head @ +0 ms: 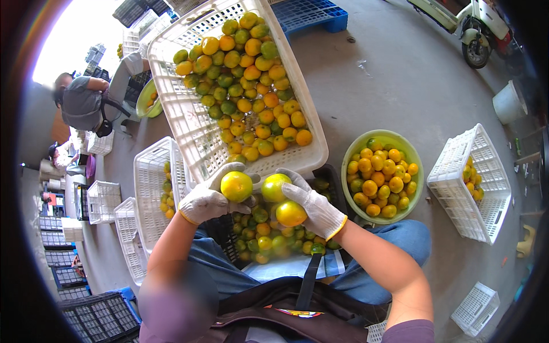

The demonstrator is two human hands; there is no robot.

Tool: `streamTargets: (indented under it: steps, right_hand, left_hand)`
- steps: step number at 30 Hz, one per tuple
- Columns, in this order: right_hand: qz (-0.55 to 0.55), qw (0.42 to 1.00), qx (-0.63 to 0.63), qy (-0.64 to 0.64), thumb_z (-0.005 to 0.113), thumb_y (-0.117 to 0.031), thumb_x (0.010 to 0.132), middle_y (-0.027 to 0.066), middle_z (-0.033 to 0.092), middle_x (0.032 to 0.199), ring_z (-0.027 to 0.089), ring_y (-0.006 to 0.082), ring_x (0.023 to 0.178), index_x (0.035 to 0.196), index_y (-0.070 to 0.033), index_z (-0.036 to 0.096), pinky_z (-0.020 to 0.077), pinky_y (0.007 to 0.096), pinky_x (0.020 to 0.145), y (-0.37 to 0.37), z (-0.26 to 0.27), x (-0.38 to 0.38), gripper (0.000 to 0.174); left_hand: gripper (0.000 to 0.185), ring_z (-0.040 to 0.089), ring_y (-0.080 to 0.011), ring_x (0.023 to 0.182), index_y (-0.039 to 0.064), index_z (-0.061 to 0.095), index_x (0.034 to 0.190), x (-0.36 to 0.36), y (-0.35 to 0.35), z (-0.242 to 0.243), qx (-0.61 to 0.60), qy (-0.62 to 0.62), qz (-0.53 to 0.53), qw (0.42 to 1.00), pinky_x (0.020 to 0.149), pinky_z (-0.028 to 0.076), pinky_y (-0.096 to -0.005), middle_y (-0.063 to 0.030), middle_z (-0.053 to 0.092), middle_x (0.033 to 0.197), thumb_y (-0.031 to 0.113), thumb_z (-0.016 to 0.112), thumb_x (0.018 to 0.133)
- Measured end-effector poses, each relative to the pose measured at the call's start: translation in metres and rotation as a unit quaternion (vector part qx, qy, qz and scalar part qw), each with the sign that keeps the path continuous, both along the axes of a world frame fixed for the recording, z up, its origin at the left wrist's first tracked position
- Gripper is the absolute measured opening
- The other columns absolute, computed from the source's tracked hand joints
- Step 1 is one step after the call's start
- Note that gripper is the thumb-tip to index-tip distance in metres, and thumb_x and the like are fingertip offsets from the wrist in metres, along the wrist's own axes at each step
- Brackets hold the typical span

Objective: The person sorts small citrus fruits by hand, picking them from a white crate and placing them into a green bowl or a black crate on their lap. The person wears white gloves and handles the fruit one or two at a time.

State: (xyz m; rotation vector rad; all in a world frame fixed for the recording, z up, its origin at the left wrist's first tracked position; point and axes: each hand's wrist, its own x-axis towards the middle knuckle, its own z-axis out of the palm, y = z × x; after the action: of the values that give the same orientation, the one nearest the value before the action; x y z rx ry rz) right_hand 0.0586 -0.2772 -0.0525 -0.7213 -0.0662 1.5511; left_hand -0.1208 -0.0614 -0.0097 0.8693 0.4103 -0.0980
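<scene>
My left hand, in a white knit glove, is closed around a yellow-green mandarin. Two more mandarins sit in my gloved right hand: a greener upper one and a yellower lower one. Both hands are just over the near rim of a large white slotted plastic tray, which slopes away from me and bears many green and orange mandarins. Below my hands, between my knees, a black plastic crate contains more mandarins, partly hidden by the gloves and held fruit.
To the right stand a green basin of mandarins and a tipped white crate with fruit inside. White crates line the left. A blue pallet lies beyond; a seated person is at upper left, a scooter at upper right.
</scene>
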Motion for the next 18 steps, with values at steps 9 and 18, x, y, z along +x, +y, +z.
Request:
streamTargets:
  steps: [9, 18]
  right_hand:
    - [0.055, 0.998, 0.024, 0.033, 0.062, -0.011, 0.097, 0.0186, 0.053, 0.14, 0.071, 0.0324, 0.099, 0.161, -0.01, 0.028, 0.0613, 0.0444, 0.079, -0.012, -0.005, 0.012, 0.073]
    - [0.299, 0.806, -0.071, -0.506, 0.063, -0.054, 0.092, 0.0229, 0.059, 0.148, 0.056, 0.0394, 0.138, 0.161, -0.02, 0.037, 0.0425, 0.0418, 0.115, -0.006, -0.012, -0.018, 0.081]
  left_hand:
    - [0.048, 0.063, -0.0246, 0.117, 0.006, 0.064, 0.128, 0.009, 0.009, -0.003, 0.348, 0.087, -0.258, 0.897, 0.104, 0.05, -0.0392, -0.0109, 0.068, 0.12, 0.031, 0.077, 0.089]
    - [0.049, 0.066, -0.0308, 0.122, 0.006, 0.063, 0.138, 0.094, 0.083, -0.083, 0.658, 0.199, -0.203, 0.698, 0.102, 0.053, -0.0408, -0.0189, 0.07, 0.127, 0.019, 0.056, 0.092]
